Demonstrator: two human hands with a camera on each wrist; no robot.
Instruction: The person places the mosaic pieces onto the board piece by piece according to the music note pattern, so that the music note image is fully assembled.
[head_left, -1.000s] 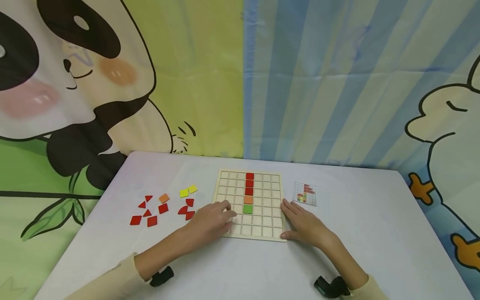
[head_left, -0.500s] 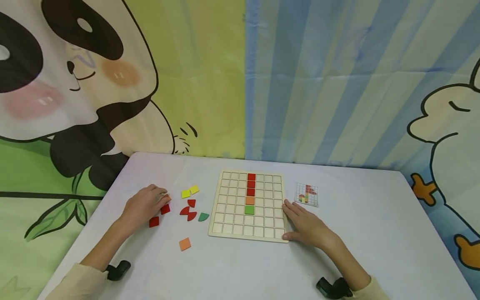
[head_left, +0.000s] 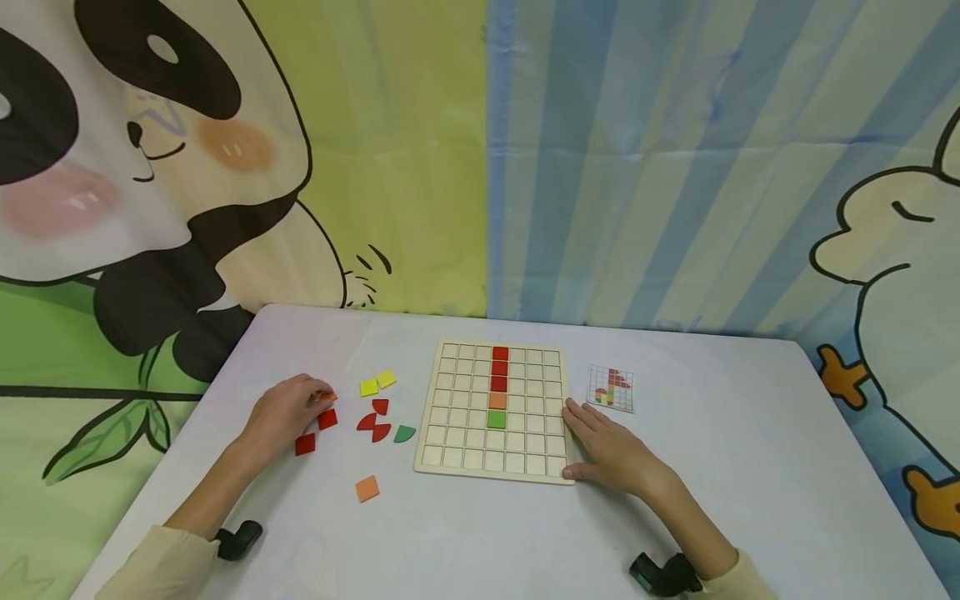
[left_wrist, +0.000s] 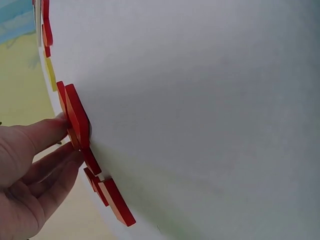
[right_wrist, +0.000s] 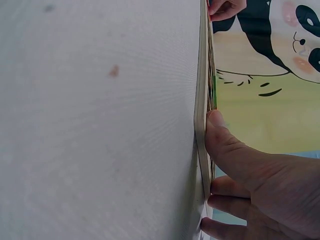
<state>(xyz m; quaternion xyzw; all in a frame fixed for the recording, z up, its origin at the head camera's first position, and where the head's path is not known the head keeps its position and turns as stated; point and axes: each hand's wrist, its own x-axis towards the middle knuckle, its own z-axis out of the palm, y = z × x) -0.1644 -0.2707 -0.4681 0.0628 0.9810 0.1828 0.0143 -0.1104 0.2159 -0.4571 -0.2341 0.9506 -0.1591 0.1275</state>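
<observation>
My left hand is over the loose tiles on the left; its thumb and fingertips pinch a small orange tile, mostly hidden. In the left wrist view, red square tiles lie by the fingertips. Two red squares are next to the hand in the head view. Straight fingers of my right hand rest along the right edge of a wooden grid board, thumb at its near corner. The board carries a column of red squares, an orange square and a green square.
Yellow squares, red quarter-round pieces and a green quarter-round piece lie between left hand and board. One orange square is nearer the front. A small pattern card lies right of the board on the white table.
My left hand has gone from the board's left side to the loose tiles on the left, and its fingertips have closed on an orange one. The right hand stays at the board.
</observation>
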